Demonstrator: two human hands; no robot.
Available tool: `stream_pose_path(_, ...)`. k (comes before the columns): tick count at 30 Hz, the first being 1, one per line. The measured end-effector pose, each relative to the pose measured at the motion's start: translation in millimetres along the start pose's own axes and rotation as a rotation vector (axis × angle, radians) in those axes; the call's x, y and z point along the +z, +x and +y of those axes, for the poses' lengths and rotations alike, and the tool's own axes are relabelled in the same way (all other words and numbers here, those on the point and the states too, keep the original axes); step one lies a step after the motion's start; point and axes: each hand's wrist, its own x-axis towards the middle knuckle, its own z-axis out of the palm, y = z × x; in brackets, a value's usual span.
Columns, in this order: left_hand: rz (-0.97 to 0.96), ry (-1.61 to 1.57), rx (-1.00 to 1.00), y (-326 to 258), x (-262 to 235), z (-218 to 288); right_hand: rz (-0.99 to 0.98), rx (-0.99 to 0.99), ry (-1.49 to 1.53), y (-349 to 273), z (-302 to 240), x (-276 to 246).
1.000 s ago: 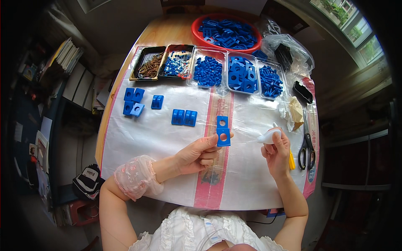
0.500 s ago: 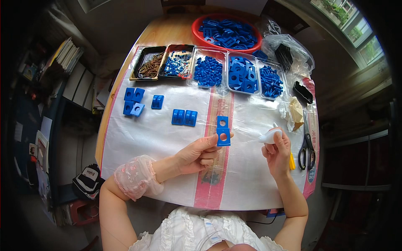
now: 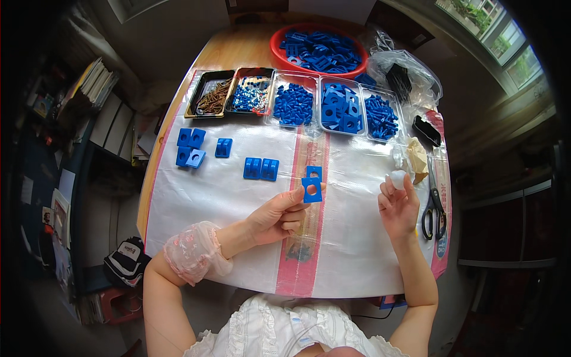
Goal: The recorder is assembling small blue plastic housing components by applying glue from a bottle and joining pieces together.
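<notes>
Since the earlier head view, the small white bottle (image 3: 398, 178) is sitting farther toward 1 o'clock, and the right hand (image 3: 399, 208) is spreading its fingers more. Thumb and fingertips are still lying close around the bottle, partly hiding it — whether they are gripping it or letting go cannot be told. Near 6 o'clock from the centre, the left hand (image 3: 278, 217) is pinching a holed blue plate (image 3: 312, 190) between thumb and fingers, and that plate is now partly covering a second blue plate (image 3: 314, 172) at its 12 o'clock side. Around 10 o'clock, four flat blue plates (image 3: 182, 156) are lying clustered, with arched blue pieces (image 3: 223, 148) resting toward the centre. Filled trays (image 3: 269, 113) are lining up from 11 to 1 o'clock, a red basin (image 3: 276, 52) standing beyond them. Black-handled scissors (image 3: 434, 219) are lying at 3 o'clock from the right hand, beige crumpled paper (image 3: 417, 159) near 12. Writing is showing on the pink edge of the white sheet (image 3: 357, 250) beside the scissors, and pale lettering is marking the black-and-white bag (image 3: 126, 262) at 8 o'clock.
</notes>
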Motion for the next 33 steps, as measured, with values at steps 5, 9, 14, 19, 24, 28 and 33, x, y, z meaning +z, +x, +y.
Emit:
stream_pose_path(5,0.029,0.059,0.030,-1.4,3.1,-0.6,-0.060,-0.070,0.048,6.7,-1.2,-4.4)
stream_pose_path(9,0.039,0.076,0.041,-1.4,2.1,-1.3,-0.008,-0.188,-0.114,6.9,-13.0,2.1)
stream_pose_path(14,0.008,0.122,0.057,-1.2,3.3,-0.1,-0.125,-0.387,-0.411,8.5,-23.8,10.4)
stream_pose_path(19,0.000,0.177,0.087,-1.9,2.3,2.1,-0.071,-0.421,-0.668,4.5,-21.5,22.5)
stream_pose_path(24,0.023,0.184,0.092,0.9,-2.0,-0.1,-0.015,-0.426,-0.803,9.6,-21.1,11.4)
stream_pose_path(28,0.028,0.165,0.092,-1.3,-1.6,3.2,0.018,-0.371,-0.926,14.8,-20.0,9.0)
stream_pose_path(33,-0.009,0.140,0.096,0.4,-6.0,2.7,-0.004,-0.360,-1.038,23.9,-18.4,10.1)
